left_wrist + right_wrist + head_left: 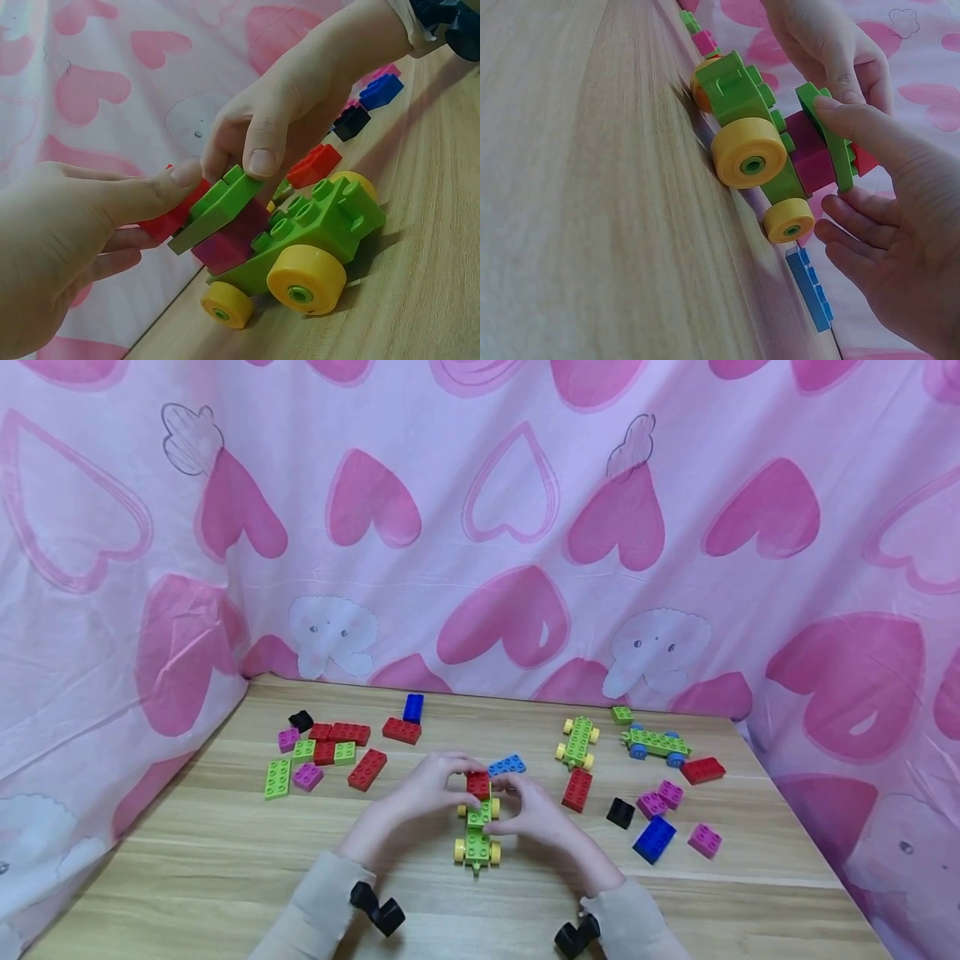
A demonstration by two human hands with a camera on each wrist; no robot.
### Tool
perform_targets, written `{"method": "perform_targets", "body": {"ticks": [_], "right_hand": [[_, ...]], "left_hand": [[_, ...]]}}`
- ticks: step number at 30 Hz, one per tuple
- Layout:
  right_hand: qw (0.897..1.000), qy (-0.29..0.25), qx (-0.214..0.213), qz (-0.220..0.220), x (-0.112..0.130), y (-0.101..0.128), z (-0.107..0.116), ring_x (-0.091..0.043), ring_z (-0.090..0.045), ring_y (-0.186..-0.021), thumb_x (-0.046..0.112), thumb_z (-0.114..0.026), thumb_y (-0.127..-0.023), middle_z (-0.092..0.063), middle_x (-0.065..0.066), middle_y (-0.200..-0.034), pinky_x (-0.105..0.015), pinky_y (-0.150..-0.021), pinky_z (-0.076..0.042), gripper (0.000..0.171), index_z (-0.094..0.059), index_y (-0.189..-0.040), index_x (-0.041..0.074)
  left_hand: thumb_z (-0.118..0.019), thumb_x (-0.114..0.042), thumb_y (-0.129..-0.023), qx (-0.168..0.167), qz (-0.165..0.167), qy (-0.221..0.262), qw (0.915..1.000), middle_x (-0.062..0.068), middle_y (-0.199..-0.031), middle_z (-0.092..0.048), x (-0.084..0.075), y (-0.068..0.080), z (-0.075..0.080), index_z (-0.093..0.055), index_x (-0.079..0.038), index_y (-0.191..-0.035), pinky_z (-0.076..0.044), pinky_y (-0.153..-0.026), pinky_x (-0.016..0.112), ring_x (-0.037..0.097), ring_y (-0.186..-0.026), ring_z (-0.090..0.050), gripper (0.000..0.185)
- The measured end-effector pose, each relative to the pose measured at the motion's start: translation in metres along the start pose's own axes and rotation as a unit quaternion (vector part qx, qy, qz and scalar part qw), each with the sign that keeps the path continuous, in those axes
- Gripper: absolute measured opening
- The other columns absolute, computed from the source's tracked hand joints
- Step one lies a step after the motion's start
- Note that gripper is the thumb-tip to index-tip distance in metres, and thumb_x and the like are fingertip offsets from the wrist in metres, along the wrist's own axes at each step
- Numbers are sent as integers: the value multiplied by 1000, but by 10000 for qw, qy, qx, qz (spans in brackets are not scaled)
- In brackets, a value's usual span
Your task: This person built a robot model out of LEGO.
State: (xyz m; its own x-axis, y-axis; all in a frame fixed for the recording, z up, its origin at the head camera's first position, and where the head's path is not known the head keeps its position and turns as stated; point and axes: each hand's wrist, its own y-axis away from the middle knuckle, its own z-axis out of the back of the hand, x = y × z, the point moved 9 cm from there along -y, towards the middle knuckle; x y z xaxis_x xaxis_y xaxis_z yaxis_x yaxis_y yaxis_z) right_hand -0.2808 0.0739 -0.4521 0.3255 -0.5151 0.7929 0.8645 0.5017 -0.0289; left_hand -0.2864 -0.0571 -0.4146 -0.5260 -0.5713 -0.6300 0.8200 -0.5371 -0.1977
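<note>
At the left of the head view a loose cluster of plastic bricks (322, 752), red, green, purple and black, lies on the pale wooden table (225, 860), with one blue brick (413, 707) standing behind them near the pink heart-printed cloth (480, 527).

Just left of centre my left hand (420, 793) has its thumb and fingers curled onto a flat green plastic plate (217, 206) and the red plastic brick (477, 783) under it, pinching them from its side. They sit tilted on top of the green plastic toy car with yellow wheels (477, 839), which stands on the table in the lower middle of the frame, right between my hands.

My right hand (536, 814) meets it from the other side, thumb pressed on the plate's upper edge and fingers curled below, so both hands are clamped on the same piece.

Behind my fingers lies a small blue brick (507, 766). Further right are a red brick (577, 790), two more green wheeled cars (579, 742), and scattered black, purple and blue bricks (660, 818).
</note>
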Motion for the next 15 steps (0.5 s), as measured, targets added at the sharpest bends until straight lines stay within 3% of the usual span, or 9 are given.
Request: {"method": "perform_targets", "body": {"ticks": [9,15], "right_hand": [[10000,-68,24,-18,-2,-1,-1,-32,-55,-122,32,-86,-73,-60,-13,-127,-53,-106,-43,72,-54,-131,5],[9999,-117,53,-20,-3,-1,-1,-33,-54,-124,32,-86,-73,-60,-12,-128,-53,-107,-42,71,-54,-132,5]], "left_hand": [[-66,-27,-94,47,-142,29,9999,6,-124,-68,-3,2,2,-65,-7,-126,-50,-101,43,23,-119,-61,38],[-66,-25,-94,67,-148,-14,9999,3,-124,-68,-4,1,2,-67,-11,-125,-51,-100,38,19,-118,-63,33]]}}
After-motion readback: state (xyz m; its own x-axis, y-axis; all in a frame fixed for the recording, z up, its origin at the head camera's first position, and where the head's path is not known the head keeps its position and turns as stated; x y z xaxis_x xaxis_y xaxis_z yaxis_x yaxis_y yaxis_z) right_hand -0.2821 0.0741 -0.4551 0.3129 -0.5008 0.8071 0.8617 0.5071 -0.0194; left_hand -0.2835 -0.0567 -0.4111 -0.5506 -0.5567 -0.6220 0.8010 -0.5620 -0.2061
